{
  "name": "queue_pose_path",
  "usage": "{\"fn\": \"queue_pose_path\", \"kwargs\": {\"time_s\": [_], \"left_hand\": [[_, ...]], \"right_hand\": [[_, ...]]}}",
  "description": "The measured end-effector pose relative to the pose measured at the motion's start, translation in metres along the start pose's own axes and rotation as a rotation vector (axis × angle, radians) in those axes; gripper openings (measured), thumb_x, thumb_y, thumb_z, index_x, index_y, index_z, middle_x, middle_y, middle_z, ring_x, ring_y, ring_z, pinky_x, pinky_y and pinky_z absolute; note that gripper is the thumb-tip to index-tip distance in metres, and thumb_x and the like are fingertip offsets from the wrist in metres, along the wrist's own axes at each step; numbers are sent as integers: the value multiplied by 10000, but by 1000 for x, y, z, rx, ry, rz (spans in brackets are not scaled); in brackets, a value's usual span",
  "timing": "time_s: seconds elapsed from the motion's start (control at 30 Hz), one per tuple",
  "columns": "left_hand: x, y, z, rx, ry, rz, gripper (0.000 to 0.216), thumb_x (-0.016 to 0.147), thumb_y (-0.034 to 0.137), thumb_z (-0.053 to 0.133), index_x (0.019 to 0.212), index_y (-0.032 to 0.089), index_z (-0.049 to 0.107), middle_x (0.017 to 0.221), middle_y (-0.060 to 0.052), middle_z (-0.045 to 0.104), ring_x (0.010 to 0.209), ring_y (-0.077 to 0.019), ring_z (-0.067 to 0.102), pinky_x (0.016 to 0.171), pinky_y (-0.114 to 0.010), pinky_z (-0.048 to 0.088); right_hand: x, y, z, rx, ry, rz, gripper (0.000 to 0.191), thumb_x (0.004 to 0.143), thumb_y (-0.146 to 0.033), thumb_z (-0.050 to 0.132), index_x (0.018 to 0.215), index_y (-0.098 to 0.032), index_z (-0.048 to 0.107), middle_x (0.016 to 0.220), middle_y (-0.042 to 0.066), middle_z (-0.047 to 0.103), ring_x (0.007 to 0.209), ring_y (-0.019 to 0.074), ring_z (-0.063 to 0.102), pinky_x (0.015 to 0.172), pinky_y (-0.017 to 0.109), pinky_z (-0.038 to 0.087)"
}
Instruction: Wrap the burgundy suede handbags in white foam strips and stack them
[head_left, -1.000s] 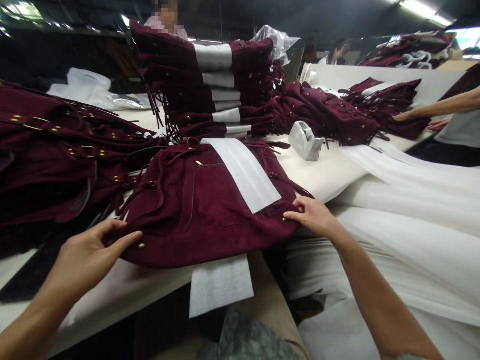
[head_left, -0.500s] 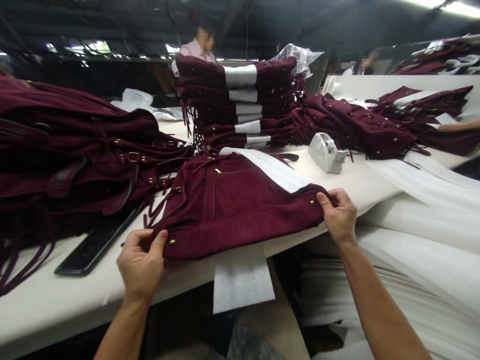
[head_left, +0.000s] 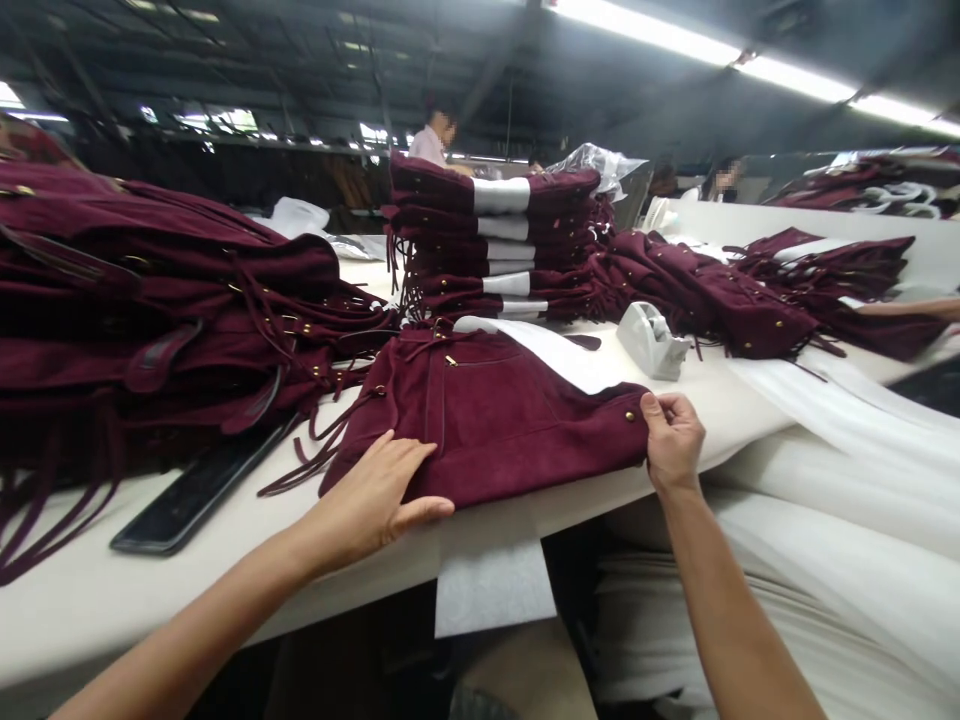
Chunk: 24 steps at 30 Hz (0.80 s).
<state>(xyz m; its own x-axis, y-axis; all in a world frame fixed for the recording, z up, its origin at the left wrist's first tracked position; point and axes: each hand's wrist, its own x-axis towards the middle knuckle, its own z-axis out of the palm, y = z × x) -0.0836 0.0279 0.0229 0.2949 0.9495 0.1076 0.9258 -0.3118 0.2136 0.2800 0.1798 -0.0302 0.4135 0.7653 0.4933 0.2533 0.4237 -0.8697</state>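
Observation:
A burgundy suede bag with a zip, gold studs and thin straps lies flat at the table's front edge. My left hand rests on its lower left part, fingers stretched over the suede and thumb apart. The lower right corner is pinched in my right hand, beside a gold stud. A white paper strip lies across the bag's upper right. The strip's other end appears to hang below the front edge; the stretch under the bag is hidden.
Behind the bag rises a stack of burgundy bags with white bands. A grey tape dispenser stands to its right. At left, a black phone lies beside heaped bags. White sheets fill the lower right. Another person is behind the stack.
My left hand has let go of the bag's lower left corner and moved right, onto the front of the bag. My right hand keeps its pinch on the right corner. The view has tilted up.

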Motion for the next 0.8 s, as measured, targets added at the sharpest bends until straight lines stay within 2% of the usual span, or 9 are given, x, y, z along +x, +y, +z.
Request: {"fn": "queue_pose_path", "kwargs": {"time_s": [0.07,0.17,0.33,0.43,0.5,0.6,0.67,0.73,0.8], "left_hand": [[3,-3,0,-10,-80,13,780,832,743,439,1314,138,536,1277,-148,593,1269,-333,486,1118,-498,316],[-3,-6,1,-11,-63,71,780,788,727,541,1317,154,531,1256,-142,583,1220,-332,505,1069,-468,363],[-5,-13,8,91,-15,-1,428,824,386,661,1177,158,583,1116,-120,607,1038,-286,560,913,-398,423],[6,-20,7,75,-25,-79,290,836,369,632,1038,170,569,1024,-99,626,951,-264,585,815,-349,427],[15,-24,2,2,-23,-134,332,802,445,659,991,202,535,964,-65,645,893,-250,605,737,-314,414],[26,-26,-9,-67,-80,-195,395,722,511,705,935,240,512,849,-13,657,781,-237,616,626,-281,359],[32,-27,-16,-102,-127,-184,393,702,527,707,899,248,512,800,7,650,725,-222,604,584,-269,327],[37,-28,-24,-139,-130,-169,398,688,544,708,871,248,515,779,19,643,692,-203,588,564,-260,316],[43,-32,-30,-180,-115,-155,408,681,564,705,858,246,522,771,25,644,681,-189,581,558,-253,319]], "right_hand": [[1,0,-2,-5,-27,21,416,748,-567,702,732,-184,538,620,-40,478,565,110,415,523,238,355],[2,1,-1,-8,-48,54,420,737,-571,711,739,-187,541,614,-41,474,562,113,421,521,240,360],[5,7,4,22,-72,109,447,703,-592,725,729,-191,528,617,-45,471,550,113,422,524,250,376],[5,1,1,-89,-153,70,429,745,-595,682,713,-189,546,619,-30,483,554,128,433,542,273,398],[3,-15,-4,-298,-160,-74,403,781,-577,656,747,-179,600,668,7,530,594,158,476,600,316,440],[-7,-57,-12,-524,-90,-483,322,840,-476,646,930,-168,665,898,89,614,844,240,569,835,412,468],[-18,-89,-10,-507,-251,-701,280,874,-409,636,1045,-188,656,1031,100,626,1012,252,564,954,415,437],[-27,-113,1,-485,-602,-779,332,881,-408,640,1152,-216,627,1129,86,626,1099,233,553,994,378,431],[-30,-125,17,-538,-935,-773,499,848,-474,668,1266,-218,569,1244,93,596,1175,239,529,1023,370,419]]}}
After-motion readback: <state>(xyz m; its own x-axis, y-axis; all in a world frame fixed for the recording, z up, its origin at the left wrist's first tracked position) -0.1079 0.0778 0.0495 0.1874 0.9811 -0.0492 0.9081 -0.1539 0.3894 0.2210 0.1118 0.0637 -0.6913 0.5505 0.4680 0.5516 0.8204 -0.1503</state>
